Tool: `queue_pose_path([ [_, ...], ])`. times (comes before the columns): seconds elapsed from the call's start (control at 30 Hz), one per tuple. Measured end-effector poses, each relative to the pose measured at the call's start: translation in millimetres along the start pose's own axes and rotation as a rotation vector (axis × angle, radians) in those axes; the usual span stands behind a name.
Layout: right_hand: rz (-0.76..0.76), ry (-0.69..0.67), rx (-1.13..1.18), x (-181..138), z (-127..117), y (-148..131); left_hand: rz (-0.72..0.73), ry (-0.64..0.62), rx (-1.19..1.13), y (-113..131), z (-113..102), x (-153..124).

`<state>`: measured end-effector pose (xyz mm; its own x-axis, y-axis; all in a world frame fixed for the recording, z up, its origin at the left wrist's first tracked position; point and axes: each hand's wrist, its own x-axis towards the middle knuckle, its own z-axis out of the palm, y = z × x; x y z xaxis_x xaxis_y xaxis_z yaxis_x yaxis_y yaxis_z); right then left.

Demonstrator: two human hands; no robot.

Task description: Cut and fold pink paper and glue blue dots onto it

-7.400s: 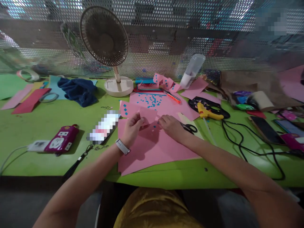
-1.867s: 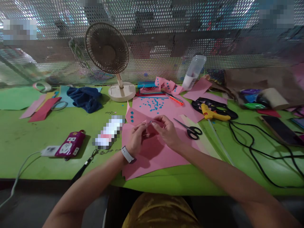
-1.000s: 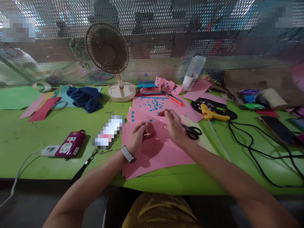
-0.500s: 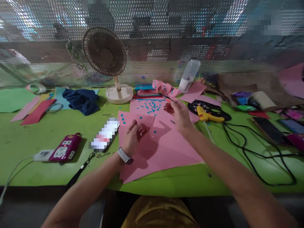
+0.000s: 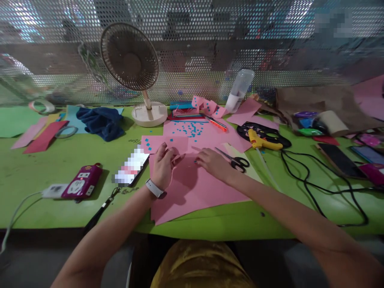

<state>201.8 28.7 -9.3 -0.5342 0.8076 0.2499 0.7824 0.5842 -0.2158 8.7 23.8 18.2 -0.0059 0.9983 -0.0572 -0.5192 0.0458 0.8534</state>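
Note:
A large pink sheet [image 5: 195, 192] lies on the green table in front of me. My left hand [image 5: 163, 168], with a white watch on its wrist, is closed on a small folded pink paper piece [image 5: 176, 155] just above the sheet. My right hand [image 5: 211, 162] rests on the sheet with its fingertips pinched down on a tiny blue paper square [image 5: 196, 162]. Behind the hands lie a pink strip dotted with blue squares [image 5: 157, 143] and a pink sheet strewn with loose blue bits [image 5: 190, 129].
Scissors [image 5: 237, 161] lie just right of my right hand, with a yellow glue gun [image 5: 262, 142] and black cables [image 5: 312, 180] beyond. An orange cutter [image 5: 218, 123], a bottle [image 5: 240, 90], a fan [image 5: 130, 60] and a blue cloth [image 5: 99, 120] stand behind. A phone [image 5: 132, 166] and a magenta power strip [image 5: 82, 185] lie left.
My right hand reached back to the sheet of loose blue bits and has come back down to the near pink sheet. My left hand has kept hold of the small pink piece.

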Motion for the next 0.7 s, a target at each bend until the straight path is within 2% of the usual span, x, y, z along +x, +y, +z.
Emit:
queue_pose_path([
  [0.13, -0.163, -0.041, -0.298, -1, 1, -5, 0.004, -0.024, 0.024, -2, -2, 1],
  [0.33, -0.284, -0.087, -0.432, 8, -4, -9, 0.004, -0.029, 0.037, -3, -3, 3],
  [0.57, -0.203, -0.076, -0.184, 11, -9, 7, -0.028, -0.018, 0.02, -5, -4, 5],
  [0.7, -0.199, -0.139, -0.076, 20, -8, 18, -0.041, -0.017, 0.013, -4, -4, 5],
])
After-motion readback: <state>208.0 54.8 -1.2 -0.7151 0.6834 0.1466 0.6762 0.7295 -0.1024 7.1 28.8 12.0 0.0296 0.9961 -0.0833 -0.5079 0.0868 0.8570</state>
